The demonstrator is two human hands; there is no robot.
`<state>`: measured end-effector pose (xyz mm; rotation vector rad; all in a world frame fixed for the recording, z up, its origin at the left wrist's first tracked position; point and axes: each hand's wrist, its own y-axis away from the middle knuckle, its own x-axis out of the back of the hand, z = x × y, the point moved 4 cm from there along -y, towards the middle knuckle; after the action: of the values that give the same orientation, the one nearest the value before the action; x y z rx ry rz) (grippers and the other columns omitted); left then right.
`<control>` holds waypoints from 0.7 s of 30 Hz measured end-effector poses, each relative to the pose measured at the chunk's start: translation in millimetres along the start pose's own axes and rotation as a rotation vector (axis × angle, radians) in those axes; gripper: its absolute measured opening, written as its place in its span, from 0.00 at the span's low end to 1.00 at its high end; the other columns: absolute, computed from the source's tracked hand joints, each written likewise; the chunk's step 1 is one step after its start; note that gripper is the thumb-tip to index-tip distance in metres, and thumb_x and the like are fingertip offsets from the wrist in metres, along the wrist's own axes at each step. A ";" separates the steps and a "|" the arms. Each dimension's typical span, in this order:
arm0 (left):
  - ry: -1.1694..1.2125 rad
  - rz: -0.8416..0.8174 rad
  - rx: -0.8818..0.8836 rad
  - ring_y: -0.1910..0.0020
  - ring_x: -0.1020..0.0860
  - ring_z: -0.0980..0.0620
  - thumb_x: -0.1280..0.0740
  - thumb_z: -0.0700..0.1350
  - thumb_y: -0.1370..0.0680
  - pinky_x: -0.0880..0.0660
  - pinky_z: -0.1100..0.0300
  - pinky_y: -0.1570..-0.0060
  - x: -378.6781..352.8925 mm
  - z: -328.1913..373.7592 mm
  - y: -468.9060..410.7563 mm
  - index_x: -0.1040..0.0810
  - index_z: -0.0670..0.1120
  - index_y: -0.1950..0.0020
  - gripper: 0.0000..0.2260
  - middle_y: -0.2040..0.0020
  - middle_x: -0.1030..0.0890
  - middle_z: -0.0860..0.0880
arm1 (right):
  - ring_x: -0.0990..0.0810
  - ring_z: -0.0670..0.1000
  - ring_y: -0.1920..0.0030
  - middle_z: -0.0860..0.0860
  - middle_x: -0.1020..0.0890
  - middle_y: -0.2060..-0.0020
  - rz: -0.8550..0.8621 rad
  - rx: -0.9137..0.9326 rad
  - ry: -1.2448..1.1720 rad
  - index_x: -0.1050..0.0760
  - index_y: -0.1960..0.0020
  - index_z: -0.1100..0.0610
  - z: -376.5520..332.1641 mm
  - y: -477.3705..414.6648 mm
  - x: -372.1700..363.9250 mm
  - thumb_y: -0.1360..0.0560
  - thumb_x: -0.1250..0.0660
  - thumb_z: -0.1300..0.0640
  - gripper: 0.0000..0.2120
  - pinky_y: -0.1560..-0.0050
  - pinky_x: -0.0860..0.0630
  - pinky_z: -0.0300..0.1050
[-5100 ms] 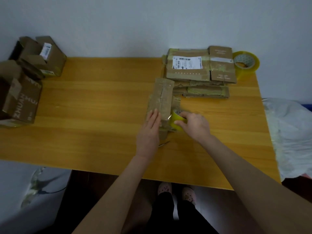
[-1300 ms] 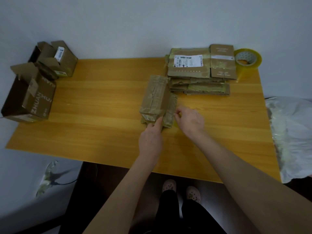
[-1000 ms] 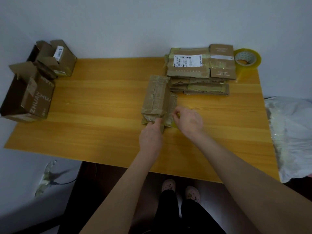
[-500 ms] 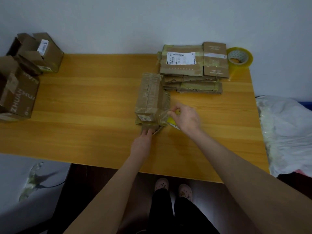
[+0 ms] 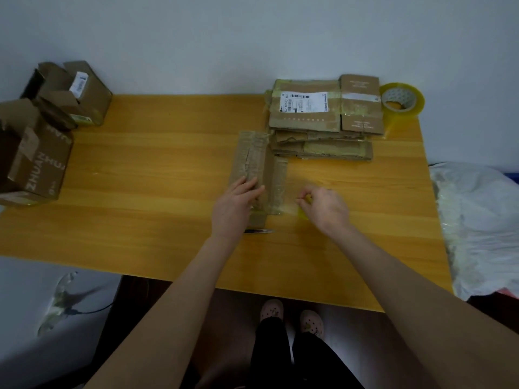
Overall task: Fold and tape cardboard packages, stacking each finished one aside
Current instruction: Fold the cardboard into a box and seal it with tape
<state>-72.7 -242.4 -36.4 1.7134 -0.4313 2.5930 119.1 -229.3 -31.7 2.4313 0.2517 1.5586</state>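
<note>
The folded package lies mid-surface, pressed flat beneath the left hand, whose grip is open. A tape roll is clasped in the right hand. The tape is best drawn taut, then smoothed down.

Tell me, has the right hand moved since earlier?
Yes. The right hand, gripping yellow tape, has pulled rightward off the folded package, judged against the finished stack.
</note>
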 end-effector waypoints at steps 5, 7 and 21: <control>0.009 0.006 0.021 0.37 0.24 0.49 0.31 0.32 0.27 0.26 0.59 0.44 -0.7 0.6 -6.4 0.17 0.48 0.44 0.16 0.41 0.19 0.50 | 0.21 0.52 0.58 0.52 0.18 0.55 -0.017 -0.022 -0.209 0.23 0.50 0.49 30.8 -2.7 3.1 0.22 0.35 0.49 0.05 0.66 0.31 0.42; 0.036 -0.016 0.006 0.36 0.25 0.48 0.32 0.33 0.26 0.26 0.57 0.42 0.9 -0.6 -5.1 0.18 0.48 0.43 0.16 0.40 0.19 0.50 | 0.21 0.52 0.48 0.52 0.17 0.52 0.025 -0.040 -0.418 0.23 0.55 0.48 34.6 -1.3 4.1 0.24 0.31 0.50 0.02 0.56 0.28 0.43; 0.182 0.015 0.006 0.48 0.23 0.49 0.30 0.46 0.25 0.25 0.57 0.54 19.9 104.0 -15.1 0.18 0.51 0.44 0.10 0.49 0.17 0.50 | 0.25 0.50 0.55 0.50 0.22 0.60 0.142 -0.074 -0.685 0.23 0.56 0.50 34.6 27.7 34.1 0.25 0.30 0.53 0.02 0.58 0.32 0.42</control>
<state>15.4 -254.7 23.0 1.4625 -0.4321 2.7317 165.1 -250.3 -7.9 2.7866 -0.1066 0.6750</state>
